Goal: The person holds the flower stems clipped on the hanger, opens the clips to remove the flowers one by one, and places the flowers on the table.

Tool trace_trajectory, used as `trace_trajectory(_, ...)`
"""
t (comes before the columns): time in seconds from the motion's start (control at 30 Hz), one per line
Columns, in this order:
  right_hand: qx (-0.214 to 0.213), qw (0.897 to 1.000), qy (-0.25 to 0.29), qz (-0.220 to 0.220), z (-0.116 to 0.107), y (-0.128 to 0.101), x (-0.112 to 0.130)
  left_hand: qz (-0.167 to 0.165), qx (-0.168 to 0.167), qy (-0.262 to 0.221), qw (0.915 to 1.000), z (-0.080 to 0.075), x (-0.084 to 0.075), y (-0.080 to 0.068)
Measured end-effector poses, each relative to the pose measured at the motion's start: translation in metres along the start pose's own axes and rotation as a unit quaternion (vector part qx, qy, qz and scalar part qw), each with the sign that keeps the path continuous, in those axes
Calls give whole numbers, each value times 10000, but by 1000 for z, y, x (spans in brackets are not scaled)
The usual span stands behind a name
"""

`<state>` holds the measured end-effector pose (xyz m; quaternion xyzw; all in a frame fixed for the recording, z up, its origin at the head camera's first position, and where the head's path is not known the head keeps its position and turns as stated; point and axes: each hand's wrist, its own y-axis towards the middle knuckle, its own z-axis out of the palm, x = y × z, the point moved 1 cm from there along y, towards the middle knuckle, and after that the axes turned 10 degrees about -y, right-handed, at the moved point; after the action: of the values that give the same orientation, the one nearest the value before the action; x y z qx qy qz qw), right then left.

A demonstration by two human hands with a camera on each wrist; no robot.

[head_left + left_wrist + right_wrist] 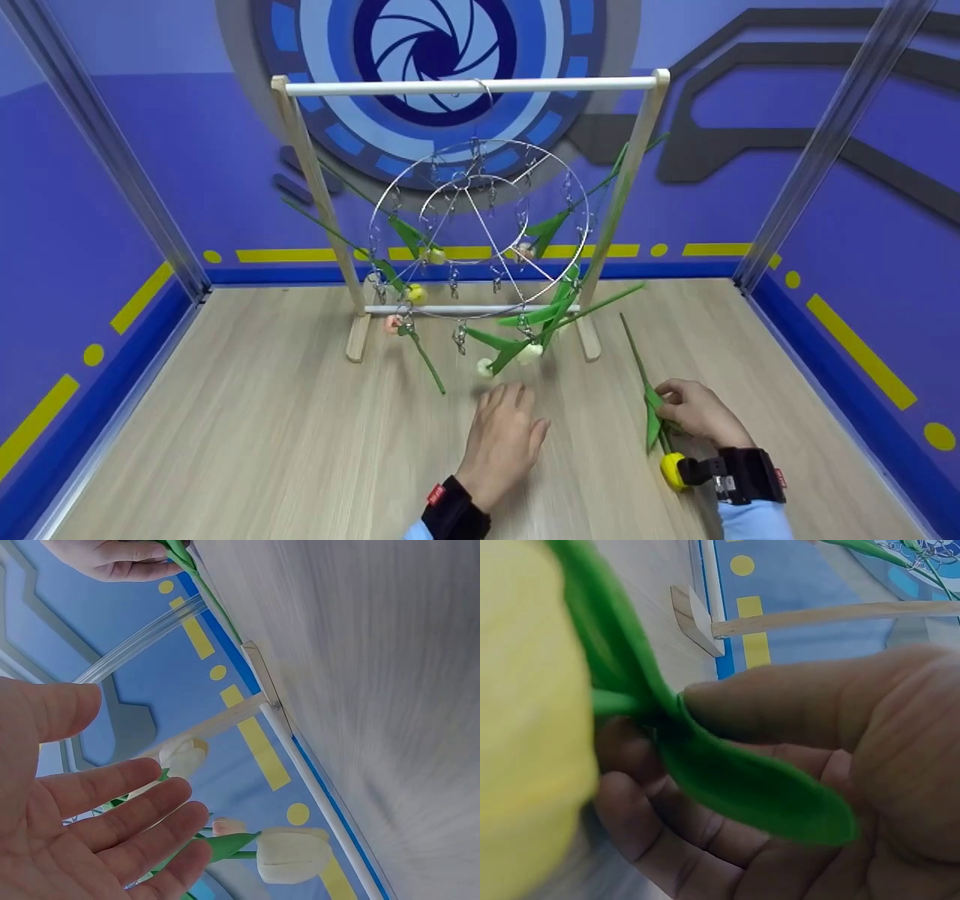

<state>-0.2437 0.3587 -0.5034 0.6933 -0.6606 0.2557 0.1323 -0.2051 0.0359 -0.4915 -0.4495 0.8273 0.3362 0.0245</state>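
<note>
A yellow artificial tulip (673,472) with a green stem and leaves is pinched by my right hand (701,412) between thumb and fingers. The right wrist view shows the thumb on the stem beside a green leaf (757,791), with the yellow bloom (532,727) close to the camera. My left hand (504,435) holds nothing; its fingers are spread in the left wrist view. Just beyond its fingertips hang white tulips (529,353) on a round wire clip hanger (480,225). Other tulips, a pink one (392,324) and a yellow one (415,293), hang at its left.
A wooden stand (319,187) with a white top bar (375,88) carries the hanger by its hook. Several metal clips (460,337) dangle from the rings. The wood-grain table (247,420) is bounded by blue printed walls and metal corner posts (817,142).
</note>
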Motion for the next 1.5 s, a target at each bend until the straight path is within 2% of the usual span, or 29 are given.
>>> trace_trajectory(0.5, 372, 9992, 100, -45, -12, -11, 5, -26, 0, -23, 10000, -1, -1, -2)
trace_trajectory(0.67, 366, 9991, 209, -91, -18, -17, 10, -103, 21, -75, 9999, -4, -1, -1)
trace_trajectory(0.9, 344, 9982, 156, -458, -26, -28, 23, -24, -196, -118, 9997, -8, 3, 1)
trace_trajectory(1.07, 126, 9975, -75, -693, -33, -36, 37, -60, -350, -413, 9985, -17, 8, 4)
trace_trajectory(1.27, -437, 9920, -333, -1136, -33, -37, 64, -185, -279, -1183, 9924, -30, 16, 8)
trace_trajectory(1.4, -735, 9863, -204, -1463, -28, -36, 81, -202, -340, -1678, 9850, -38, 21, 12)
trace_trajectory(1.5, -961, 9802, -8, -1730, -22, -34, 90, -186, -481, -1866, 9811, -42, 24, 15)
